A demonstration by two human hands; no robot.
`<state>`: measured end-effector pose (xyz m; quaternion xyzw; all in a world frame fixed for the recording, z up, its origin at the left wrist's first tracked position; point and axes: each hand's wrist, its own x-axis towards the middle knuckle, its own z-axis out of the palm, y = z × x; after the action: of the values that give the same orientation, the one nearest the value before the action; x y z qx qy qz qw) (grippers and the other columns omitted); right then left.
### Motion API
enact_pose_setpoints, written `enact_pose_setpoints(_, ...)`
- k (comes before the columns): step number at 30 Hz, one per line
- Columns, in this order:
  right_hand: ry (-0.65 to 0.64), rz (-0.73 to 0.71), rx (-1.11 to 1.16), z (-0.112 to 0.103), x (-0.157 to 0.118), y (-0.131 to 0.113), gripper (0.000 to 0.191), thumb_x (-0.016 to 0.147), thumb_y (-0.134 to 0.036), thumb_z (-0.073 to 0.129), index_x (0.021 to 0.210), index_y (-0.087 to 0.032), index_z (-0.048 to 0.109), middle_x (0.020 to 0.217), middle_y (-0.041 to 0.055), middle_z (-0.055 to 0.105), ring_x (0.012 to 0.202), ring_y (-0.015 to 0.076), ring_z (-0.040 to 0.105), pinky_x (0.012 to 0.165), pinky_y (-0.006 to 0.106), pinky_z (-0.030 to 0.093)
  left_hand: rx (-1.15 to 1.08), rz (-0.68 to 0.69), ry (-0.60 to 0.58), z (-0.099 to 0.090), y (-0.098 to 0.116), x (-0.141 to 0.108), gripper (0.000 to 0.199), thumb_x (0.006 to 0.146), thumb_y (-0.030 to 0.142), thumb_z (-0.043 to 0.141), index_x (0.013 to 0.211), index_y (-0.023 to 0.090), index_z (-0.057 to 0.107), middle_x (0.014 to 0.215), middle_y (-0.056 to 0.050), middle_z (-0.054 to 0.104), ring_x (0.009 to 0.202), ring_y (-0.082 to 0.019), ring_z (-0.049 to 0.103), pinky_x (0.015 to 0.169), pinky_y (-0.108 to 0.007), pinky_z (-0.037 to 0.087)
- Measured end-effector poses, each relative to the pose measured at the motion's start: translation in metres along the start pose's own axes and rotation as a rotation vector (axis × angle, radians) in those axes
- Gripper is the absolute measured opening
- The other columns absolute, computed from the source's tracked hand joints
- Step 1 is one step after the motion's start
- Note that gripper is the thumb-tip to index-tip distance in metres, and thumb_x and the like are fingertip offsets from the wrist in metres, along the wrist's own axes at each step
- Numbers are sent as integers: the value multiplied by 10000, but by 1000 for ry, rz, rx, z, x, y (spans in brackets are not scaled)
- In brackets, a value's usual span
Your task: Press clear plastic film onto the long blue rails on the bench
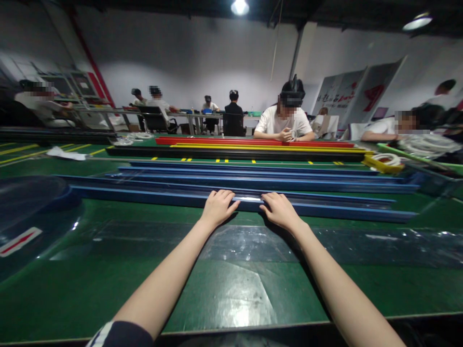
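Note:
A long blue plastic rail (336,207) with a channel along its top lies crosswise before me on the green table. Both hands are on it near the middle, a short gap apart. My left hand (218,209) has its fingers bent over the rail, its thumb pointing inward. In the same way my right hand (280,210) is curled over the rail, thumb toward the left. The fingers' undersides are hidden. Between the hands a bright reflection shows in the channel. Nearer to me, a clear plastic strip (249,241) lies flat under my forearms.
More blue rails (289,180) lie just behind. Farther back are black (231,153), yellow (271,147) and red rails (217,140). A rolled clear sheet (39,207) with a red arrow label is at left. A yellow tray (383,165) stands right. A person (285,120) sits opposite.

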<state>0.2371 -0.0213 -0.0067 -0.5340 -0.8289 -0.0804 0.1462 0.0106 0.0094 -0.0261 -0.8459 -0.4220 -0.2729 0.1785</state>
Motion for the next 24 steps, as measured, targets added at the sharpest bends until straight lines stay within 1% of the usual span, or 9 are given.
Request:
enact_pose_setpoints(15,-21,6,-12,-1,0,-1,269,877,-298,447,1066,-150,569,1110,108,608,1061,210,488,864,308,321,-3,-11,0,-2,1,0,329,905,416,380,950,188,613,1028,-62,644,963,-205,551,762,-344,358)
enact_pose_setpoints(24,-30,6,7,-2,0,-1,262,882,-293,441,1065,-164,576,1137,112,597,1066,216,479,859,330,324,-16,-13,8,-2,1,0,329,904,415,378,936,193,619,1020,-68,642,956,-208,548,758,-347,363)
